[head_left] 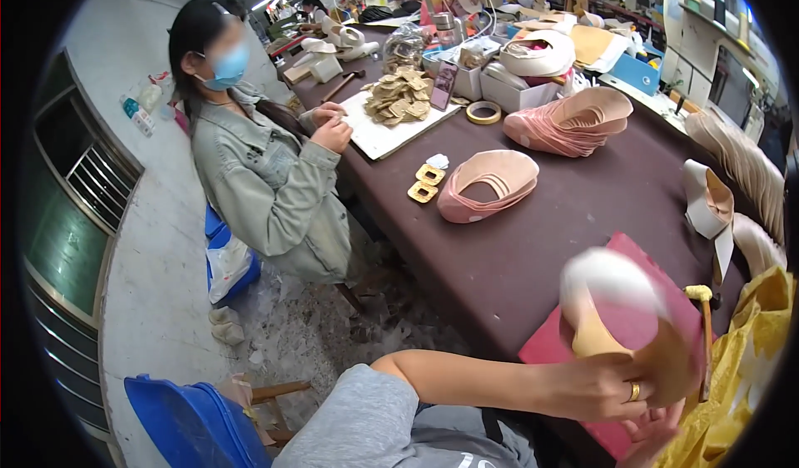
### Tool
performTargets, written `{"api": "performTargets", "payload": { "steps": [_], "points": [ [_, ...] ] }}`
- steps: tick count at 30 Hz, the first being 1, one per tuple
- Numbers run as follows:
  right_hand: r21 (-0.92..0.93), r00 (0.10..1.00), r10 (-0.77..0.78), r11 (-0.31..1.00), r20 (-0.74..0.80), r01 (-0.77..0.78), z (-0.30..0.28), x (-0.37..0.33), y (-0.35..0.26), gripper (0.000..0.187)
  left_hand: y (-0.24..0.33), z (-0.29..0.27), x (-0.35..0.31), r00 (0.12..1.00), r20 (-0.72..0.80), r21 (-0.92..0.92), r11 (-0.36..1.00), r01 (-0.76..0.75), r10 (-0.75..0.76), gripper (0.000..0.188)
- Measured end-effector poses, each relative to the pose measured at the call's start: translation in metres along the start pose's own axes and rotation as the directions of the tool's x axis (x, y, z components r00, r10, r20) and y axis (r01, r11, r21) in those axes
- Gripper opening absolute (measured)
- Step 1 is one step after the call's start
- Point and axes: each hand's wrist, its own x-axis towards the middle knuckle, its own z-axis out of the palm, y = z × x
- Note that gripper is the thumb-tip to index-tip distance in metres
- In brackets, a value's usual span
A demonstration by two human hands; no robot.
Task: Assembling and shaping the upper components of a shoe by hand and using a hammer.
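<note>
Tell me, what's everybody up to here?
The wearer's left hand holds a blurred white and tan shoe piece over a red mat; the right hand is below, contact unclear. Two stacks of pink uppers stand farther up the brown table. At its left side, a masked co-worker's hands are close together near piled tan pieces; anything held is indistinct.

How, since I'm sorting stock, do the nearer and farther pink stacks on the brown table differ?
The nearer pink stack has a mostly smooth outer side, while the farther pink stack is ridged with many layered edges. The nearer pink stack sits beside the gold frames, the farther pink stack near the tape roll. Both are pink outside, paler inside, open-topped and on the brown table.
</note>
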Motion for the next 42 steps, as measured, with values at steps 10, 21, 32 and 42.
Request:
{"api": "performTargets", "payload": {
  "steps": [10,21,32,42],
  "points": [
    [-0.493,0.878,-0.410,0.727,0.247,0.478,-0.015,-0.011,0.060,0.034,0.015,-0.014,-0.069,0.721,-0.397,0.448,0.566,0.692,-0.568,0.044],
    [-0.352,0.559,-0.236,0.571,0.795,0.742,0.051,-0.150,0.136,0.033,0.052,-0.039,-0.099,-0.036,-0.301,-0.894,0.269,0.358,-0.953,0.037],
    [-0.687,0.845,-0.258,0.496,0.469,0.532,0.103,-0.028,0.063,0.026,0.089,-0.026,-0.166,0.517,-0.191,-0.967,0.251,0.047,-0.835,0.012],
    [-0.093,0.627,-0.642,0.662,0.441,0.743,0.118,-0.056,0.075,0.037,0.095,-0.107,-0.081,0.403,-0.475,-0.824,0.556,0.106,-0.782,0.022]
  ]
}}
